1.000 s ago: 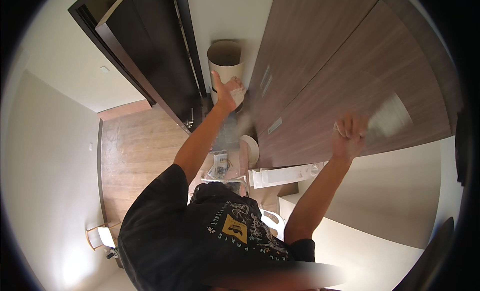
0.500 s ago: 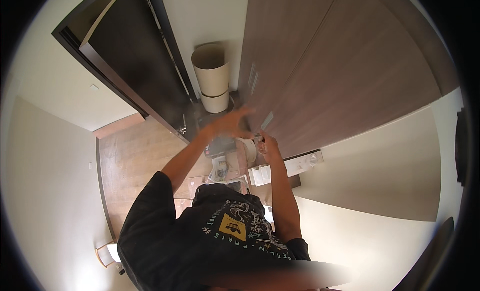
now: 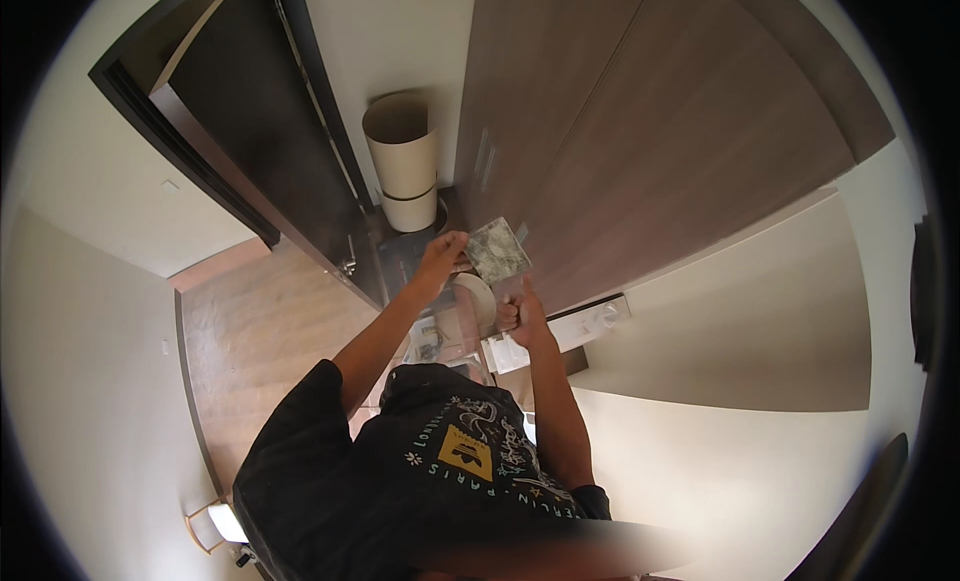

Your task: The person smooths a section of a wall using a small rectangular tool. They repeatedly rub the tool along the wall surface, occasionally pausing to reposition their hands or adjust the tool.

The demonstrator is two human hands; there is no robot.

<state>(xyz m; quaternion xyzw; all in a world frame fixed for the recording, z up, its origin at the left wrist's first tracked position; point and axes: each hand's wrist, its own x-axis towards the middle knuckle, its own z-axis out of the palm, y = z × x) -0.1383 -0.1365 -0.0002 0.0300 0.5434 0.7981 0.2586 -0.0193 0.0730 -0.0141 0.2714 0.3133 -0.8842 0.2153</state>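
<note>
My left hand (image 3: 443,263) pinches the left edge of a flat, rectangular card (image 3: 498,249) with a mottled grey-green pattern. It is held up tilted in front of the wooden cabinet. Just below the card's lower right corner is my right hand (image 3: 527,314), its fingers curled in and one finger pointing up against that corner. A pinkish see-through patch lies between card and right hand; whether the right fingers grip it is not clear. Under the hands sits a cream, round-rimmed object (image 3: 480,299), partly covered by the card and the hands.
Two stacked cream bins (image 3: 408,166) stand against the wall beyond my hands. A dark door (image 3: 270,111) stands ajar at left, and tall brown cabinet panels (image 3: 640,121) rise at right. A long white box (image 3: 590,326) lies right of my right forearm. A chair (image 3: 215,526) is lower left.
My left hand, blurred and reaching over toward the cabinet before, has drawn back and now holds the patterned card in plain sight. The right hand has shifted slightly lower.
</note>
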